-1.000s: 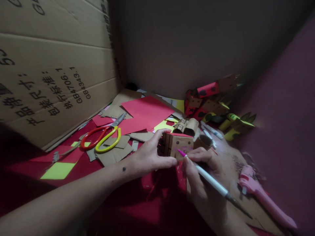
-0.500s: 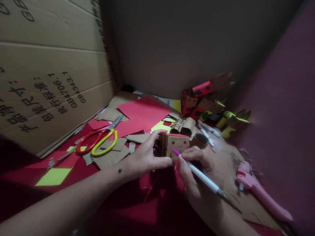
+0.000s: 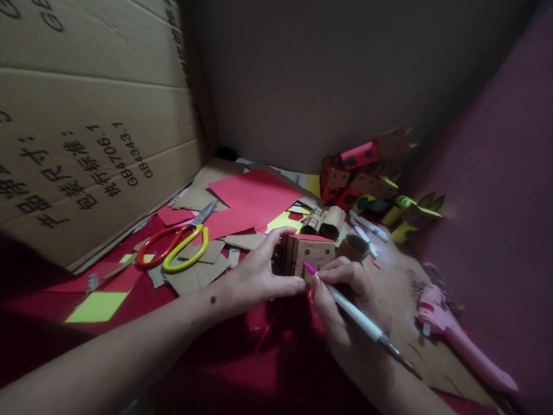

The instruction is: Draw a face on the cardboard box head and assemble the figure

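Between the thumb and fingers of my left hand (image 3: 259, 274) is a small cardboard box figure (image 3: 317, 253), its front facing me with two dots like eyes and purple marks below them. Its top edge is red. In my right hand (image 3: 349, 300) is a white marker pen (image 3: 358, 317) with a pink tip, which points at the lower front of the figure; whether it touches, I cannot tell. Part of the figure's right side is behind my right fingers. Below it, some red material shows dimly.
Scissors (image 3: 184, 245) with red and yellow handles lie left among cardboard scraps and red paper (image 3: 259, 196). Cardboard tubes (image 3: 332, 222) and white pens (image 3: 369, 227) sit behind. A pink glue gun (image 3: 462, 340) rests right. A large carton (image 3: 99, 104) stands left; decorated cardboard figures (image 3: 358, 155) are at the back.
The whole view has shifted slightly. The pen tip stays near the same lower part of the figure's front, and both hands keep their holds.
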Motion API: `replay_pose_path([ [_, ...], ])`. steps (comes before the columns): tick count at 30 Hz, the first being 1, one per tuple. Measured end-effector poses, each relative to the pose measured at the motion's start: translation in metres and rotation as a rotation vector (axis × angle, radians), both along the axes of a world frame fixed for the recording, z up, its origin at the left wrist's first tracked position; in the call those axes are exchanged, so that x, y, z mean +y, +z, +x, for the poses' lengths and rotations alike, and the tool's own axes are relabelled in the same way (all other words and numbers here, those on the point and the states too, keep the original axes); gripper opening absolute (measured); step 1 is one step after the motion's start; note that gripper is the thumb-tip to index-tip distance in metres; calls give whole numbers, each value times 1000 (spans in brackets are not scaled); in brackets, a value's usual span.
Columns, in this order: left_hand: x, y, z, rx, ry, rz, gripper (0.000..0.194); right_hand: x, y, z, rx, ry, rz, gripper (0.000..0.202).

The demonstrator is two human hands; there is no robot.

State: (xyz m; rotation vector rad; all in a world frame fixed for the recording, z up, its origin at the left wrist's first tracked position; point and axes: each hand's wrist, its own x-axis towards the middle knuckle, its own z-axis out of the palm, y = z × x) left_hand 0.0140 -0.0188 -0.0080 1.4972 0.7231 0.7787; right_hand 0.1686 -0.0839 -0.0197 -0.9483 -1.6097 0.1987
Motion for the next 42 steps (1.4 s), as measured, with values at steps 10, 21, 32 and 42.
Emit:
replay_pose_path([
  [10,-3,5,0,-67,-35,-82,68,-2,4,3,250,70,-129,13],
  [21,-1,8,-3,23,-37,-116,69,-4,24,22,513,91,-13,13],
  [32,2,7,-3,13,-19,-107,71,-5,17,22,431,56,-27,10],
  [42,0,3,-2,-4,-14,-95,77,-5,10,5,38,36,-48,13],
])
